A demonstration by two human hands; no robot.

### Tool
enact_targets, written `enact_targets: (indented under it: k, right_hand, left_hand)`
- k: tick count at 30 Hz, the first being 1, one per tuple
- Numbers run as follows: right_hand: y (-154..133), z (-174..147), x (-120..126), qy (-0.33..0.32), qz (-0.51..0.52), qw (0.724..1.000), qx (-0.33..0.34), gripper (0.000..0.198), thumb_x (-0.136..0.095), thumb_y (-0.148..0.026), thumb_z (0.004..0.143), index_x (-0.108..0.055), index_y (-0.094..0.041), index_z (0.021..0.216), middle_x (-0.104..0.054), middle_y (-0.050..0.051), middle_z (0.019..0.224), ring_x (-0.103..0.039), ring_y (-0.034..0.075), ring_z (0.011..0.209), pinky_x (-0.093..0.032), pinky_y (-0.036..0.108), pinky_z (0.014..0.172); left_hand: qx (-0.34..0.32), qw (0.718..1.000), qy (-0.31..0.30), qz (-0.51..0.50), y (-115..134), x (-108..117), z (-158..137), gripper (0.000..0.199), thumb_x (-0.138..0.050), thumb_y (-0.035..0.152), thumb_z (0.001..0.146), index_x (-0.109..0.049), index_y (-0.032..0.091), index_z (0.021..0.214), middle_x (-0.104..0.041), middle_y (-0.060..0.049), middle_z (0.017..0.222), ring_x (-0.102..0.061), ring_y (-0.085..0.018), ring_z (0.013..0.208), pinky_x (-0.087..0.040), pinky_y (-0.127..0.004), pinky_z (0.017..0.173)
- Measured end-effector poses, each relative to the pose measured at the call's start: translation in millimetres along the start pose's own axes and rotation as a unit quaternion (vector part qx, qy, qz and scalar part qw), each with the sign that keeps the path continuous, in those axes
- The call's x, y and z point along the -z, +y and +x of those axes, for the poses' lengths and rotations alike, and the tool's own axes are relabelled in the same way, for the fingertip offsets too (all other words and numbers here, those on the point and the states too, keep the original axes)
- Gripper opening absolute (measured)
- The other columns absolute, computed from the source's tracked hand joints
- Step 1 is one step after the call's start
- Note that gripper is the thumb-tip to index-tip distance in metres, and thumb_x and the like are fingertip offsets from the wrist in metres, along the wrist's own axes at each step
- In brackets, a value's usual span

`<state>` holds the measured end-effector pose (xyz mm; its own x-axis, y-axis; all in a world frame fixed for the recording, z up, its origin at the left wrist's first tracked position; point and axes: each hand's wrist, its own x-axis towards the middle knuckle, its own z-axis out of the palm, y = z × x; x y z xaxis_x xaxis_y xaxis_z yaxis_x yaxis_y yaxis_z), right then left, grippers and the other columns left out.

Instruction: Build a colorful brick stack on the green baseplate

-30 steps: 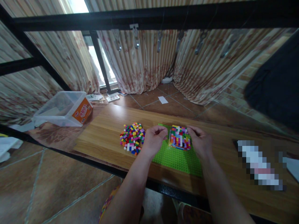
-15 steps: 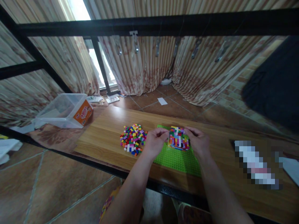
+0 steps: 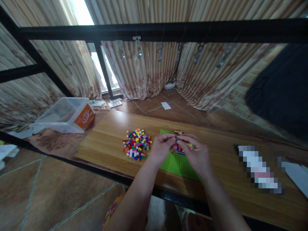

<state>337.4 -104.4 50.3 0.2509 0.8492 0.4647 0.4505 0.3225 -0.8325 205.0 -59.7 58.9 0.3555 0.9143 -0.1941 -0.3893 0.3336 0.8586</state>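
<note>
A block of multicoloured toy bricks [image 3: 182, 148] stands on a green studded baseplate [image 3: 176, 165], mostly covered by my fingers. Over it my left hand [image 3: 162, 147] and my right hand [image 3: 196, 150] meet at the fingertips, both closed in a pinch. Between them shows a tiny dark green spot, seemingly a small toy brick [image 3: 177, 138]; the fingers hide most of it. Just left of my left hand lies a loose pile of mixed coloured toy bricks [image 3: 137, 142].
The wooden table [image 3: 106, 141] carries all this. On its right lies a pixelated object [image 3: 260, 170]. A clear plastic bin [image 3: 64, 115] with an orange label is at the left. A black metal bar [image 3: 154, 33] with hanging clips crosses above, before striped curtains [image 3: 149, 70].
My right hand has moved left from the block's right side to meet my left hand, which shifted slightly right. Together they now cover much of the block. The view has tilted a little.
</note>
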Motion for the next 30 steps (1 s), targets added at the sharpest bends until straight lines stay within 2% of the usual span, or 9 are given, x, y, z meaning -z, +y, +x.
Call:
enact_targets:
  k: [3,6,10,12,15,18,23,30]
  right_hand:
    - [2,0,-1,-0.001,-0.005,1.000,-0.005,0.014,-0.067,-0.033,0.086,-0.078,-0.028,0.092,-0.073,0.004,0.099,-0.067,0.021,0.096,-0.052,0.040,0.089]
    - [6,4,8,0.011,-0.020,1.000,-0.011,0.013,-0.067,-0.034,0.085,-0.078,-0.027,0.089,-0.073,0.004,0.096,-0.068,0.021,0.093,-0.053,0.039,0.087]
    - [21,13,34,0.107,-0.081,0.991,-0.022,0.016,-0.068,-0.038,0.083,-0.077,-0.025,0.086,-0.074,0.004,0.091,-0.068,0.021,0.087,-0.053,0.038,0.083]
    - [31,16,46,0.130,-0.130,0.983,-0.021,0.017,-0.068,-0.039,0.083,-0.077,-0.024,0.086,-0.074,0.004,0.091,-0.068,0.022,0.089,-0.053,0.038,0.084]
    - [46,19,53,0.110,-0.172,0.978,-0.034,0.022,-0.065,-0.042,0.083,-0.076,-0.024,0.085,-0.074,0.005,0.092,-0.068,0.023,0.088,-0.053,0.039,0.084]
    - [53,20,48,0.085,-0.178,0.980,-0.033,0.025,-0.063,-0.045,0.084,-0.076,-0.024,0.085,-0.073,0.006,0.093,-0.068,0.024,0.091,-0.053,0.040,0.085]
    - [55,23,35,0.062,-0.212,0.975,-0.022,0.029,-0.057,-0.045,0.087,-0.075,-0.022,0.084,-0.071,0.008,0.095,-0.066,0.025,0.095,-0.051,0.043,0.089]
    - [54,24,33,0.038,-0.274,0.961,0.015,0.033,-0.049,-0.041,0.091,-0.073,-0.021,0.082,-0.069,0.009,0.093,-0.064,0.025,0.091,-0.050,0.042,0.088]
  left_hand:
    - [-0.001,1.000,-0.023,-0.012,-2,-2,0,0.024,-0.080,0.027,0.067,-0.071,0.013,0.084,-0.068,0.000,0.070,-0.057,-0.007,0.054,-0.047,-0.023,0.062]
    - [0.004,0.999,-0.030,-0.009,-4,-4,0,0.026,-0.078,0.027,0.070,-0.070,0.013,0.090,-0.070,-0.001,0.073,-0.059,-0.008,0.058,-0.049,-0.024,0.065]
    - [-0.017,0.997,0.019,0.068,-15,0,6,0.017,-0.071,0.024,0.075,-0.070,0.015,0.090,-0.070,-0.002,0.075,-0.060,-0.010,0.063,-0.049,-0.024,0.066]
    - [-0.038,0.991,0.041,0.125,-21,4,11,0.013,-0.068,0.022,0.076,-0.070,0.016,0.087,-0.067,-0.001,0.071,-0.060,-0.012,0.065,-0.049,-0.025,0.066]
    - [-0.054,0.982,0.044,0.177,-27,10,16,0.013,-0.065,0.022,0.078,-0.071,0.016,0.087,-0.065,0.000,0.069,-0.059,-0.013,0.064,-0.049,-0.025,0.065]
    - [-0.062,0.978,0.042,0.195,-27,12,16,0.014,-0.064,0.022,0.078,-0.071,0.017,0.089,-0.066,-0.001,0.071,-0.059,-0.013,0.065,-0.048,-0.025,0.063]
    - [-0.065,0.975,0.043,0.208,-24,11,14,0.015,-0.063,0.021,0.077,-0.072,0.016,0.089,-0.067,-0.001,0.072,-0.059,-0.013,0.066,-0.048,-0.024,0.062]
    - [-0.070,0.972,0.039,0.219,-20,13,12,0.016,-0.063,0.021,0.078,-0.073,0.015,0.089,-0.068,-0.003,0.076,-0.060,-0.013,0.068,-0.049,-0.024,0.063]
